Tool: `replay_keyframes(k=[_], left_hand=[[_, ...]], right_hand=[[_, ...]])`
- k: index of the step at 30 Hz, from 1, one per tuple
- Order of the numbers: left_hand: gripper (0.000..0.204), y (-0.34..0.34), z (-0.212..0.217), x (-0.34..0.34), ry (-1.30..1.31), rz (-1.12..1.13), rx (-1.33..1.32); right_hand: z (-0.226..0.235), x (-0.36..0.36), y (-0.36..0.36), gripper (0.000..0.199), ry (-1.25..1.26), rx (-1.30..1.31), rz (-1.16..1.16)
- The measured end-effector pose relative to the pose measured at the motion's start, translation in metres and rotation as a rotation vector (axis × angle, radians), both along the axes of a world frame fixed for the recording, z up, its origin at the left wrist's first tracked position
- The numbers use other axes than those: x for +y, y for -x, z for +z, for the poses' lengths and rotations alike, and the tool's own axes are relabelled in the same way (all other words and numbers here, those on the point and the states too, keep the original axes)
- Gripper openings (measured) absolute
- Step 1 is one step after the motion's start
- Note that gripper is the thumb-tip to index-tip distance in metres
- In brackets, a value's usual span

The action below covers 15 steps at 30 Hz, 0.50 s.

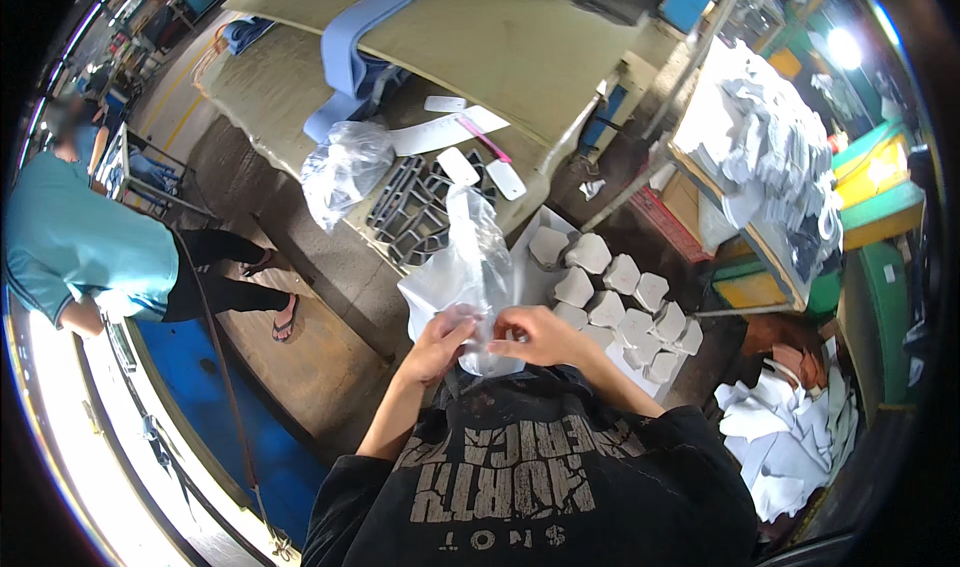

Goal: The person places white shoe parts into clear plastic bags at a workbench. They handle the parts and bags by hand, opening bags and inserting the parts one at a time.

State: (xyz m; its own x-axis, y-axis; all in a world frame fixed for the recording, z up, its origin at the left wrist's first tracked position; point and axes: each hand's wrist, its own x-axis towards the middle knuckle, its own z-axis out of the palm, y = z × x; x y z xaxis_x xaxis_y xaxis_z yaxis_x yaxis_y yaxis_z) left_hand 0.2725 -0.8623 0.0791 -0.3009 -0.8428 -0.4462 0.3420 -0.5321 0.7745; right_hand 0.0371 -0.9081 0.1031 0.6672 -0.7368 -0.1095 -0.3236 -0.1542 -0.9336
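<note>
Worktable (pixel 500 42), hands (pixel 443 345) (pixel 540 337) on clear plastic (pixel 482 242)

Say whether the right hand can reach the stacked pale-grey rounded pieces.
Likely yes: nothing visible blocks the right hand from the nearby stacked pieces, though it seems busy with the clear plastic bag.
</note>
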Motion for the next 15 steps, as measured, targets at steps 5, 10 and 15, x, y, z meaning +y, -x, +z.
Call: replay_keyframes(k=[5,10,15], left_hand=[[0.024,0.073,0.013,0.007,-0.013,0.214,-0.043],[0.025,0.108,0.009,0.026,-0.006,0.109,-0.045],[0.037,0.102,-0.013,0.037,0.262,0.080,-0.396]], right_hand=[[0.002,0.037,0.022,0.024,-0.095,-0.189,-0.263],[0.002,0.058,0.080,0.018,0.022,-0.151,-0.336],[-0.017,0.077,0.136,0.013,0.265,-0.158,-0.790]])
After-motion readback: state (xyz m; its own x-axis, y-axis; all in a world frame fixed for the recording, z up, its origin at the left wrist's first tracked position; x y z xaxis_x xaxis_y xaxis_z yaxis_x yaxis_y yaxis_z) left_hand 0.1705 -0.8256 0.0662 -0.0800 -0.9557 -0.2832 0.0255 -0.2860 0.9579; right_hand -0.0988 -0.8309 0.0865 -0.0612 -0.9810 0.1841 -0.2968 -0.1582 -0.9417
